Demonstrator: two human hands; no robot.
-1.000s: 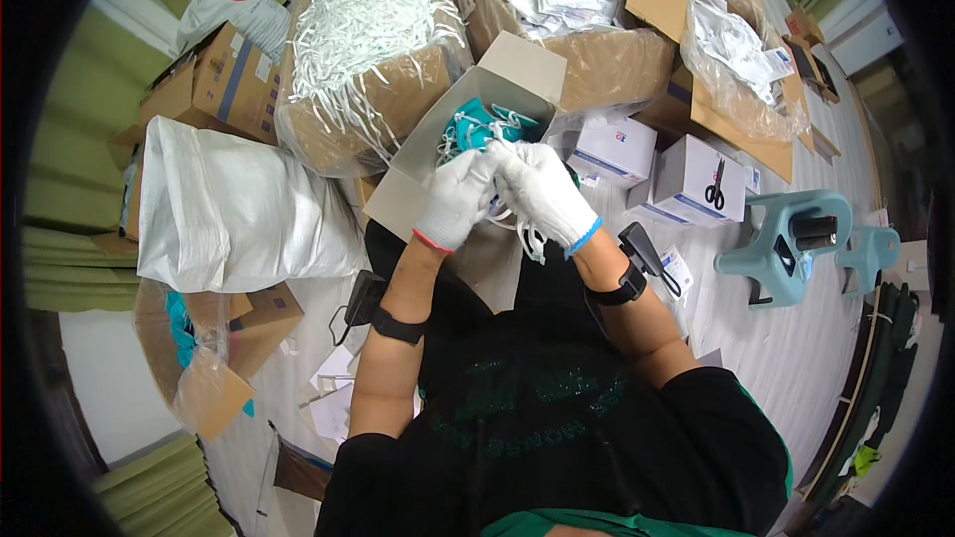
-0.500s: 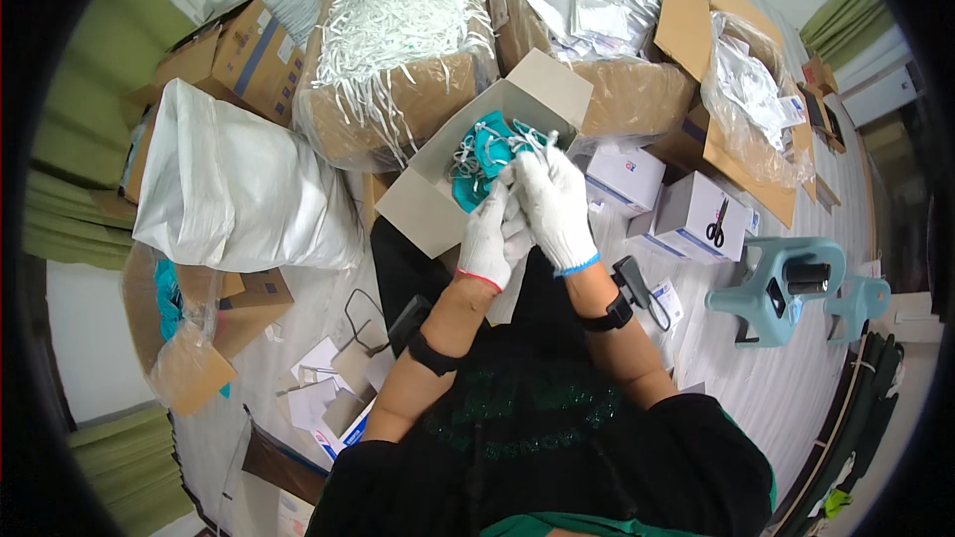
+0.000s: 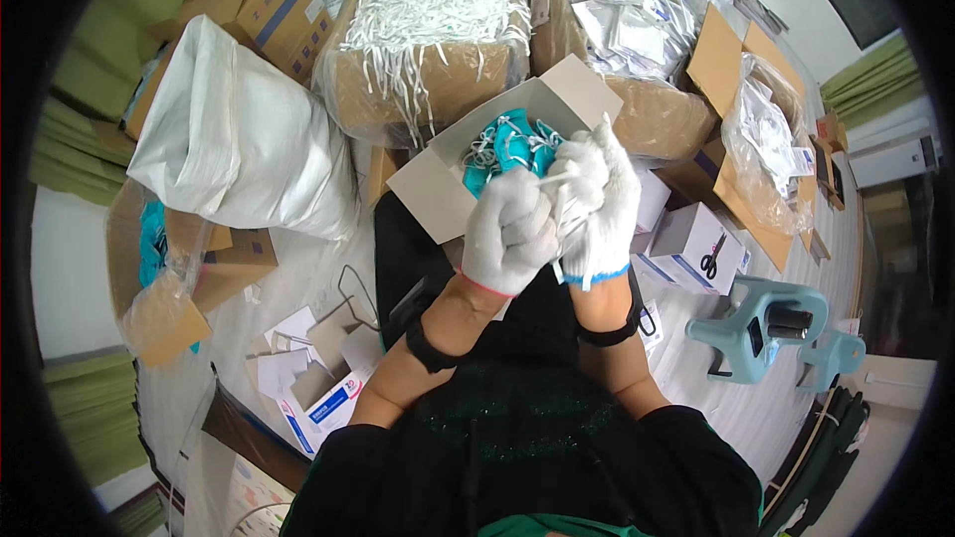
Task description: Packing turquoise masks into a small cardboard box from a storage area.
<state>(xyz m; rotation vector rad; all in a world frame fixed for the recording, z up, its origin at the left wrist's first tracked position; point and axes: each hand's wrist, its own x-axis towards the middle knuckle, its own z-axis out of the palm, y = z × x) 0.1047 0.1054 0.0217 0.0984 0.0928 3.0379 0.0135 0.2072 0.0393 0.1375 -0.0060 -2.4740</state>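
Note:
Both my hands wear white knit gloves and are pressed together in front of my chest. My left hand (image 3: pixel 507 231), red-cuffed, is closed against my right hand (image 3: pixel 601 201), blue-cuffed. Pinched between them is a thin white strip (image 3: pixel 563 207); most of it is hidden by the fingers. Just beyond the hands lies an open cardboard box (image 3: pixel 436 191) holding a pile of teal items with white loops (image 3: pixel 505 145). A black band sits on each wrist.
A carton heaped with white strips (image 3: pixel 430 10) and another with clear packets (image 3: pixel 629 22) stand behind the box. A white sack (image 3: pixel 239 144) lies left. Small white boxes (image 3: pixel 696 239) and a teal hand tool (image 3: pixel 761 323) are right. Flat cartons (image 3: pixel 318 393) lie lower left.
My hands have lifted from the open box and closed together over the white strip. The view has swung a little, so the cartons sit further left.

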